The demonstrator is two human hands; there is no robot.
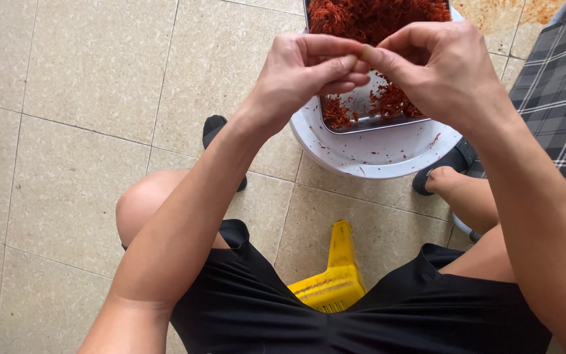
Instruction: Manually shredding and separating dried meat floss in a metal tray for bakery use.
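Head view looks straight down on a seated person whose two hands meet above a metal tray (361,108) heaped with shredded red-orange strands (375,16). The left hand (306,72) has its fingers curled, thumb and forefinger pressed together at the tips. The right hand (443,69) faces it, fingers likewise bent, its thumb tip touching the left hand's fingertips. Whatever they pinch between them is too small to make out; no strand shows clearly in the grip.

The tray rests on a round white basin (375,154), whose rim carries a few stray red flecks. More of the red strands lie scattered along the tray's near edge, just below the hands. The basin stands on a floor of beige tiles (86,105).

Closer in, the person wears black shorts (361,314) and sits on a yellow plastic stool (335,278), which shows between the thighs. A dark shoe (214,131) sits left of the basin. A grey checked cloth (561,92) fills the right edge.
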